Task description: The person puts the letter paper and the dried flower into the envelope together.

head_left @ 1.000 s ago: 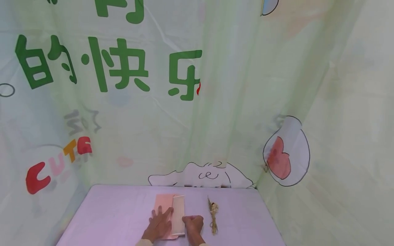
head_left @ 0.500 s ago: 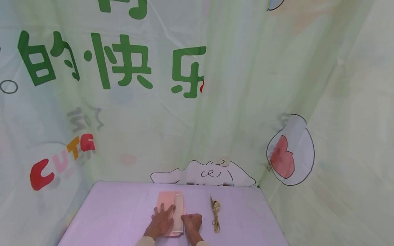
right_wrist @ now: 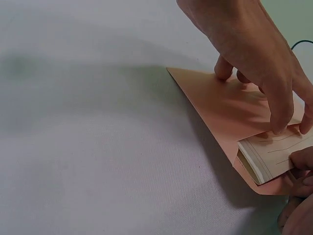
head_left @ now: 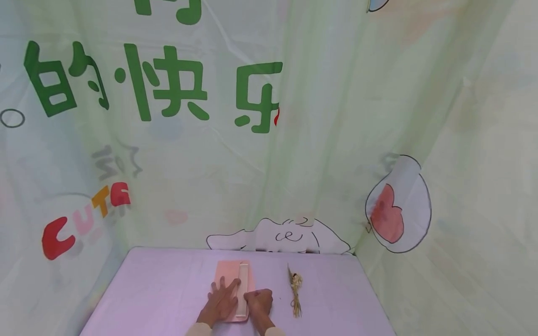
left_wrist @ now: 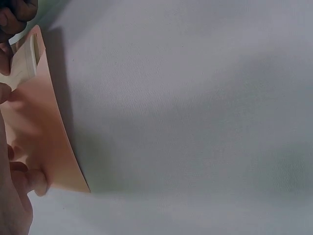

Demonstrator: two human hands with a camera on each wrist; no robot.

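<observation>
Between the two grips, holding a cream, line-printed card (head_left: 243, 289) lengthwise along a pink envelope (head_left: 227, 270) on the lilac desk (head_left: 168, 289). Pressing down across the envelope with the left grip (head_left: 220, 301), spread wide, with a forefinger at the card's left edge. Pinching the opposite long edge with the right grip (head_left: 258, 302), thumb on top. Near the right grip, but apart, to its right, a dried-flower bunch (head_left: 295, 293).
</observation>
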